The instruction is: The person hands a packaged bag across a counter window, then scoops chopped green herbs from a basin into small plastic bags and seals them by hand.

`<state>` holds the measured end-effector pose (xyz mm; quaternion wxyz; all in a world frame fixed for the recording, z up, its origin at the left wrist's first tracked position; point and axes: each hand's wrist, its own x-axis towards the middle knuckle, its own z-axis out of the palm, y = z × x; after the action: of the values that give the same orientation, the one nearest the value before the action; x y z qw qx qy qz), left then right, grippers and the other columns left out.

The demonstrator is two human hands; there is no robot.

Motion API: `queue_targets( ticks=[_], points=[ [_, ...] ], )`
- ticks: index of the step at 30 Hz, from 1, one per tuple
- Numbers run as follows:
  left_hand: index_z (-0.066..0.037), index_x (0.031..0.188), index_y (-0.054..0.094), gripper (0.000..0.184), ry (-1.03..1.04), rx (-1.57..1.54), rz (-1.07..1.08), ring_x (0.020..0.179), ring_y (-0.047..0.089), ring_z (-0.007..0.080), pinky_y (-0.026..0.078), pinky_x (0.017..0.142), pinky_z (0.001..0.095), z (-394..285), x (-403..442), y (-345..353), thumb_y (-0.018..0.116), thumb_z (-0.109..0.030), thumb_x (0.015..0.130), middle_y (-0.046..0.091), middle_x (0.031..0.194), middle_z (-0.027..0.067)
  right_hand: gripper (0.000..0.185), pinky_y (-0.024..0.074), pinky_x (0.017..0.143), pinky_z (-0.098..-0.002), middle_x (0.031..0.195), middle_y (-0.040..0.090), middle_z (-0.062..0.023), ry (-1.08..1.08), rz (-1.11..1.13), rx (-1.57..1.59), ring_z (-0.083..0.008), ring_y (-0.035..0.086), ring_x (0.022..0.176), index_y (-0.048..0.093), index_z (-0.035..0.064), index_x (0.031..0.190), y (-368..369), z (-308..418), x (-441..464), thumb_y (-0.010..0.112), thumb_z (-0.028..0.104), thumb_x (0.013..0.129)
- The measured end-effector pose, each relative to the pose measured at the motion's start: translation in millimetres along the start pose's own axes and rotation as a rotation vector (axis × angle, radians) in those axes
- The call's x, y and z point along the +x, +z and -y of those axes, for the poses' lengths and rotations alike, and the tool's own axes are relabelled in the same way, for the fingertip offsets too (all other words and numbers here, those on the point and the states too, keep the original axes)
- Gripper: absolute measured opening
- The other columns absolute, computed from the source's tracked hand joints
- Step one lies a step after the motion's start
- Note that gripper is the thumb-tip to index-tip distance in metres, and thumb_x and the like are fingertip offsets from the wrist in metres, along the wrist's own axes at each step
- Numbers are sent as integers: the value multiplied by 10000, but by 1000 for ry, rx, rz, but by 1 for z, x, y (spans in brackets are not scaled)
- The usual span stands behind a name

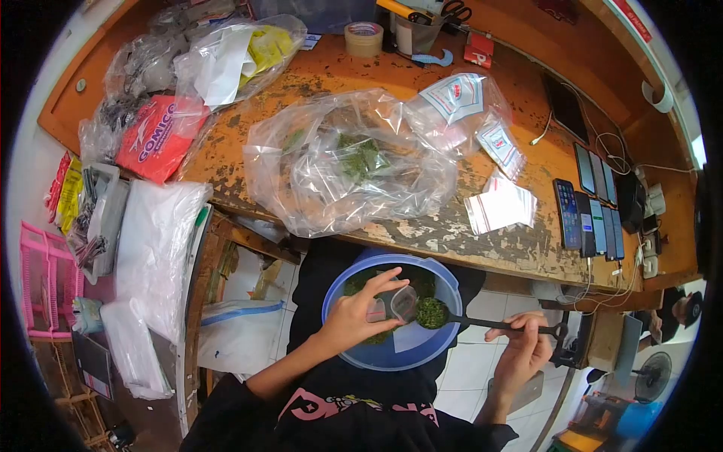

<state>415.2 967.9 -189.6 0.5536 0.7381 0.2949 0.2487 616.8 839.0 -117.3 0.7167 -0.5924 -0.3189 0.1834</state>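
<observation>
My left hand [354, 313] holds a small clear plastic bag [405, 301] by its sides, with the bag's mouth spread apart. My right hand [521, 346] grips the far end of a long black spoon [486, 324]. A heap of chopped green flakes [431, 312] fills the spoon's bowl, which is right beside the bag's mouth. Both are above a blue bucket [451, 290] between my legs. More green flakes and a pale flat piece [410, 337] lie inside the bucket, partly hidden by my left hand.
On the worn wooden table [414, 233] lies a large clear bag [275, 177] with green material inside. Small zip bags [503, 207] lie to its right, near several phones [567, 215] with cables. Plastic packaging [154, 248] is piled at left; a tape roll [363, 41] stands behind.
</observation>
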Motion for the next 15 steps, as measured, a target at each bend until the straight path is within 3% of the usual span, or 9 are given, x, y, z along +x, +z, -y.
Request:
queue_targets(
  ticks=[2, 4, 7, 10, 11, 12, 14, 15],
  points=[
    [-73, 1357, 325, 804, 23, 37, -7, 1089, 592, 250, 490, 903, 323, 2, 0, 5, 780, -111, 694, 571, 1258, 67, 273, 526, 456, -313, 825, 467, -135, 16, 114, -118, -188, 545, 621, 480, -63, 818, 6, 0, -2, 395, 139, 980],
    [-127, 1387, 298, 814, 63, 91, -12, 1041, 600, 269, 537, 803, 319, 4, -1, 10, 749, -178, 712, 545, 1285, 28, 232, 538, 501, -313, 832, 488, -147, 13, 170, -154, -207, 577, 638, 487, -72, 837, 11, 1, -7, 400, 99, 969],
    [-130, 1388, 298, 811, 6, 75, 7, 1054, 590, 286, 530, 813, 329, 1, -1, 16, 746, -179, 714, 551, 1272, 41, 115, 566, 641, -300, 890, 550, -181, 57, 303, -191, -253, 658, 734, 528, -99, 900, 22, 3, -17, 432, -39, 922],
    [-121, 1381, 302, 794, -45, -14, 16, 1077, 586, 264, 528, 842, 331, 4, 1, 20, 748, -162, 726, 551, 1271, 38, 104, 568, 655, -291, 922, 562, -179, 95, 497, -305, -245, 662, 746, 556, -101, 909, 27, 5, -20, 464, -52, 907],
    [-116, 1375, 308, 780, -71, -104, 18, 1095, 580, 247, 527, 857, 332, 6, 1, 21, 749, -150, 733, 546, 1278, 33, 82, 546, 666, -283, 926, 598, -161, 230, 482, -272, -232, 660, 765, 594, -74, 918, 34, 13, -19, 528, -63, 871],
    [-116, 1375, 308, 780, -70, -105, 19, 1095, 580, 247, 527, 857, 332, 6, 2, 21, 749, -150, 733, 546, 1278, 33, 82, 546, 666, -283, 926, 598, -161, 229, 480, -273, -232, 660, 765, 594, -74, 918, 33, 12, -16, 528, -63, 871],
    [-99, 1353, 326, 747, -71, -153, 13, 1126, 553, 210, 524, 874, 322, 7, 3, 18, 752, -131, 739, 522, 1308, 19, 103, 518, 675, -286, 917, 628, -133, 9, 757, -430, -231, 655, 781, 617, -33, 923, 26, 9, -10, 571, -66, 837],
    [-99, 1353, 326, 747, -71, -151, 10, 1126, 553, 210, 524, 874, 322, 8, 4, 16, 752, -131, 739, 522, 1308, 19, 103, 518, 675, -286, 917, 628, -133, 7, 760, -428, -231, 655, 781, 617, -33, 923, 26, 11, -10, 571, -66, 837]
  ],
)
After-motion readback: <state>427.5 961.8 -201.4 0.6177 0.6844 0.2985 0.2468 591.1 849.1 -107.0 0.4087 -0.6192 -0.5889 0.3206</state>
